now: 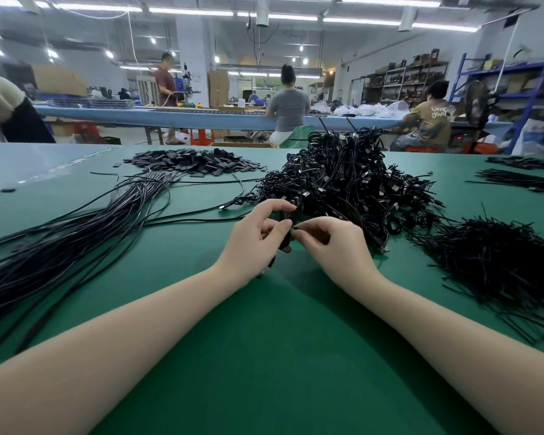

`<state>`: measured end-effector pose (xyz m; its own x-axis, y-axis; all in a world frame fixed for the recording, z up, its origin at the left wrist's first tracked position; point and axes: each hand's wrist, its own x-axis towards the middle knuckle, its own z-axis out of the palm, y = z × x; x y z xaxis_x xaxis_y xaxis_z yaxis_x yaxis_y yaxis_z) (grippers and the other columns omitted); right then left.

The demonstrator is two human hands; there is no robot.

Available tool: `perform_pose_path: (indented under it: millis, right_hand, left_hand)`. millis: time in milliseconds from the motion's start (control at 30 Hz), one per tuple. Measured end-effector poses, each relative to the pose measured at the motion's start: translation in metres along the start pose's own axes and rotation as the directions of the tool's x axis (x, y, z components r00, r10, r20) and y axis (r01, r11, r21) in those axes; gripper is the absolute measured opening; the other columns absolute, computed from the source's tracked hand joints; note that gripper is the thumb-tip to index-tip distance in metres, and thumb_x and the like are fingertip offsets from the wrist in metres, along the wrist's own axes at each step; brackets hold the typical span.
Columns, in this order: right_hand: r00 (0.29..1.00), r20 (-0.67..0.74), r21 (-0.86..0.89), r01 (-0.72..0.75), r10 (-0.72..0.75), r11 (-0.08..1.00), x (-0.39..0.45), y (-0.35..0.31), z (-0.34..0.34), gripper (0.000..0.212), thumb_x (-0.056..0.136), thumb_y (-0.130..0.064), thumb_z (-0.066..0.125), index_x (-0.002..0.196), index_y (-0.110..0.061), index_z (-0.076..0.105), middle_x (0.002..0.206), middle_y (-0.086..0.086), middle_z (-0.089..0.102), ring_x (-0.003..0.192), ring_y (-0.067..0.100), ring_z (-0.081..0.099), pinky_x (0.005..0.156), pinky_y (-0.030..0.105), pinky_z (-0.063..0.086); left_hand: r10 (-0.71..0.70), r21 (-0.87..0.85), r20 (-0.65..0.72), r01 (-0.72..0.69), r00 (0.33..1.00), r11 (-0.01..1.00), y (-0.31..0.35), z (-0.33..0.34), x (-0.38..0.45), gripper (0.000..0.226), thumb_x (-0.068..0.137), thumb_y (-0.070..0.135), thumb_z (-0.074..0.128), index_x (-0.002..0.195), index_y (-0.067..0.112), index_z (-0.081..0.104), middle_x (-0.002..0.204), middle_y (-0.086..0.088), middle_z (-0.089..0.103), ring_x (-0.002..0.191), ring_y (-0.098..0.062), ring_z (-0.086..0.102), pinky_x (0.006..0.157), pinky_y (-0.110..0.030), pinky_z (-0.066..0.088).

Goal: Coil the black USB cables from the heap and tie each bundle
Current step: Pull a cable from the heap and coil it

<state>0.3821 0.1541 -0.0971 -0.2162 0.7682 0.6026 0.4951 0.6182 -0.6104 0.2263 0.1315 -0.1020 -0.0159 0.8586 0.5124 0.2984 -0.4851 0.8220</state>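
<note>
Black and glossy, a small coiled USB cable bundle (285, 238) is sitting between your two hands above the green felt-like tabletop (264, 356). Your left hand (254, 238) is curling its fingers around the bundle, thumb and forefinger arching over the top, while your right hand (330, 246) is pinching a thin black tie (296, 227) against the coil with thumb and fingertips. Just beyond your knuckles the tall heap of tied black cable bundles (343, 180) is resting on the table. To your left a long sheaf of straight black cables (76, 233) is fanning out, and to your right a bristly pile of thin black twist ties (496, 265) is lying.
</note>
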Motion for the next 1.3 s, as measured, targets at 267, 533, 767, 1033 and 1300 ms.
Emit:
perform_pose_path:
  millis: [267,533,767,1033,1300]
  right_hand:
    - [1.0,-0.005,0.022,-0.011,0.012,1.0,-0.002,-0.002,0.0,0.006,0.084,-0.015,0.069,0.084,-0.02,0.073,0.068,-0.017,0.064,0.067,-0.003,0.059,0.06,0.007,0.042]
    - [0.998,-0.037,-0.04,0.052,-0.054,0.998,-0.003,-0.002,-0.002,0.01,0.084,-0.014,0.07,0.089,-0.022,0.076,0.077,-0.019,0.063,0.075,0.0,0.058,0.068,0.007,0.042]
    - [0.988,-0.101,-0.073,0.106,-0.113,0.992,-0.001,-0.001,-0.006,0.006,0.083,-0.012,0.07,0.081,-0.017,0.072,0.072,-0.017,0.059,0.072,0.0,0.056,0.066,0.006,0.04]
    - [0.978,-0.092,-0.072,0.182,-0.189,0.981,-0.002,-0.001,-0.007,0.008,0.084,-0.003,0.067,0.084,-0.009,0.072,0.074,-0.005,0.061,0.07,0.001,0.052,0.067,0.007,0.039]
    - [0.888,-0.029,-0.252,0.438,-0.459,0.863,-0.004,-0.007,-0.01,0.005,0.081,0.004,0.065,0.076,0.004,0.066,0.072,0.013,0.061,0.067,0.031,0.057,0.063,0.04,0.05]
  left_hand:
    - [0.026,0.032,0.009,-0.026,1.0,0.999,-0.002,0.001,0.0,0.022,0.097,0.012,0.054,0.094,0.032,0.064,0.079,-0.016,0.066,0.06,-0.013,0.064,0.057,-0.013,0.044]
    - [0.016,0.063,0.02,-0.017,1.0,0.998,-0.004,-0.002,0.001,0.029,0.096,0.014,0.055,0.09,0.04,0.067,0.075,-0.006,0.068,0.062,-0.009,0.065,0.057,-0.018,0.048]
    - [-0.078,0.013,0.063,0.078,0.995,0.997,-0.005,-0.001,0.006,0.039,0.082,0.016,0.043,0.105,0.033,0.069,0.083,0.007,0.071,0.08,-0.023,0.066,0.075,-0.032,0.051]
    - [0.053,0.114,0.012,-0.054,0.999,0.992,-0.008,-0.004,0.006,0.05,0.083,-0.008,0.061,0.108,0.035,0.069,0.089,0.012,0.068,0.075,0.005,0.06,0.072,-0.022,0.049]
    - [-0.011,-0.026,-0.002,0.011,1.0,1.0,-0.003,0.003,0.005,0.016,0.094,0.016,0.06,0.103,0.03,0.055,0.07,0.009,0.07,0.064,-0.011,0.065,0.063,-0.026,0.05]
